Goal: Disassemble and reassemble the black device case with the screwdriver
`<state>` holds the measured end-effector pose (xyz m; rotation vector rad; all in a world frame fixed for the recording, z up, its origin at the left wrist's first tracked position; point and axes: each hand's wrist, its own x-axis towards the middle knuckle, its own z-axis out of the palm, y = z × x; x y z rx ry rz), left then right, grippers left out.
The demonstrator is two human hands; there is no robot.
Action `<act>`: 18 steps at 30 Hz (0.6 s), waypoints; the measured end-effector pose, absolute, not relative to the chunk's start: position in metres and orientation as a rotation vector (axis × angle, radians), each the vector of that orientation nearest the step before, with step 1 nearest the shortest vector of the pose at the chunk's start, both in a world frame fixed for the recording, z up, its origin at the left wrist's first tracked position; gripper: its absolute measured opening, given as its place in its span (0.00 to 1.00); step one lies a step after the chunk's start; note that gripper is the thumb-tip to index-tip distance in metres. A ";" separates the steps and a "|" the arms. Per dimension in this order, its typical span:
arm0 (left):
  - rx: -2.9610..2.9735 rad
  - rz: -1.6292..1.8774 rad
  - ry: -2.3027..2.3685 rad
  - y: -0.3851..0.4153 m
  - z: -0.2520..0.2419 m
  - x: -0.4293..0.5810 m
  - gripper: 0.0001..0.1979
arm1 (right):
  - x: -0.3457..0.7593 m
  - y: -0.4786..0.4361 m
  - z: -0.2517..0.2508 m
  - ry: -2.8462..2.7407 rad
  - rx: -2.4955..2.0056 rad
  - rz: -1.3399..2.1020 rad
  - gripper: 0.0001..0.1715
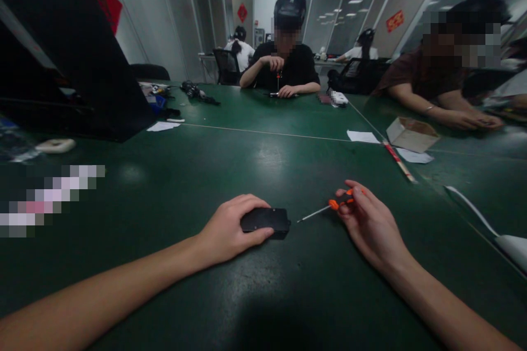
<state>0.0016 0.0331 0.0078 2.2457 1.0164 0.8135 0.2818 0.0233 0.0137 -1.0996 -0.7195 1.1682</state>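
The person's left hand (236, 230) lies around a small black box (265, 220), which is on the green table (185, 167) in front of the body. The thumb is along the near side of the box and the fingers bend over the far side, so the box is held between them; its right end remains uncovered. The right hand (373, 225) is turned partly palm up, and its thumb and curled fingers pinch the orange and black handle of a screwdriver (334, 204). The thin metal shaft points to the left, and its tip is just beside the right end of the box, apart from it. Across the table, a person in a black top (307, 68) holds another screwdriver (279, 76) upright above a small object, which is too small to tell. At the right, a second person (432, 79) leans on the table with both hands close together; what they hold is not clear. Near this person stand an open carton (413, 136) and a white paper (363, 136). At the far left there are a large black panel (94, 60) and some dark cables (197, 92).
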 end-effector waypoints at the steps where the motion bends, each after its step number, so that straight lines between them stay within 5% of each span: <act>1: 2.251 0.810 1.018 0.034 0.007 0.001 0.17 | 0.280 0.021 0.015 -0.749 -1.095 1.148 0.19; 18: 2.286 0.796 1.009 0.034 0.007 0.001 0.17 | 0.273 0.014 0.017 -0.845 -1.035 1.156 0.16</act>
